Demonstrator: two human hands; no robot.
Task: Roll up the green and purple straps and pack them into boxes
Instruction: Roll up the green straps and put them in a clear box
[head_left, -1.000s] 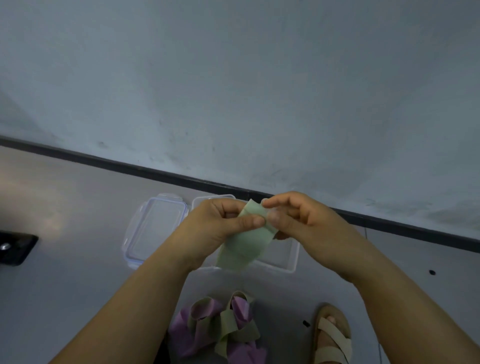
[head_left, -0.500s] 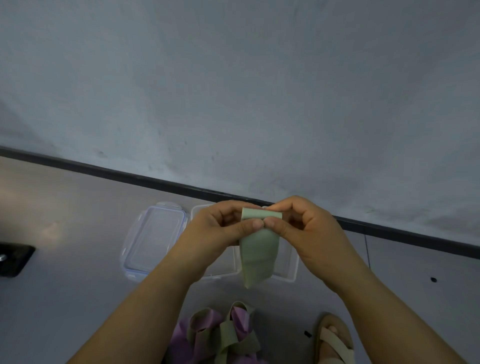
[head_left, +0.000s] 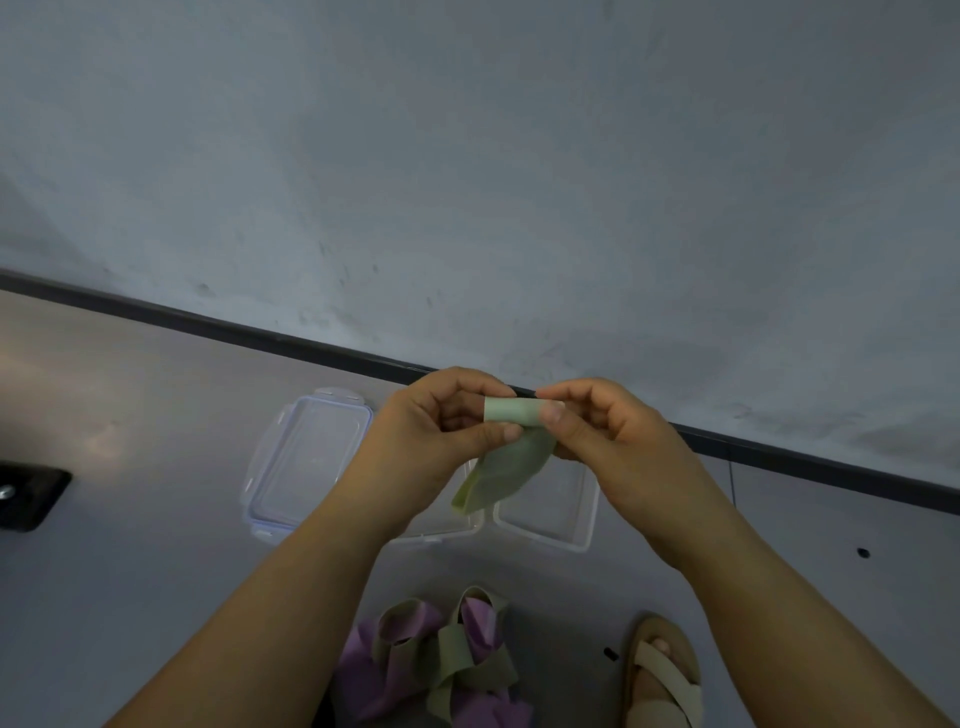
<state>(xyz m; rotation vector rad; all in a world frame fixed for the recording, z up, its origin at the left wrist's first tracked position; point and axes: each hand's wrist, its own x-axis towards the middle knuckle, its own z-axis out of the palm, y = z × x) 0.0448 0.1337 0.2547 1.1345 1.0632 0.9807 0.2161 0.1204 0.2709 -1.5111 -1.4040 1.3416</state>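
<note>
I hold a pale green strap (head_left: 506, 457) in the air above the floor. Its upper end is rolled into a small tube between my fingertips, and the loose tail hangs down. My left hand (head_left: 447, 431) pinches the roll's left end with thumb and fingers. My right hand (head_left: 597, 431) pinches the right end. Two clear plastic boxes sit on the floor beneath my hands: one (head_left: 556, 525) to the right, one (head_left: 441, 530) mostly hidden by my left forearm. A pile of green and purple straps (head_left: 441, 660) lies near my feet.
A clear lid (head_left: 301, 462) with clip tabs lies left of the boxes. A grey wall with a dark baseboard (head_left: 208, 325) runs behind. A black object (head_left: 26, 496) is at the left edge. My sandalled foot (head_left: 662, 675) is at the lower right.
The strap's upper end has been rolled into a tighter tube, and the hanging tail is shorter and curves to the left. Both hands stay pinched on it.
</note>
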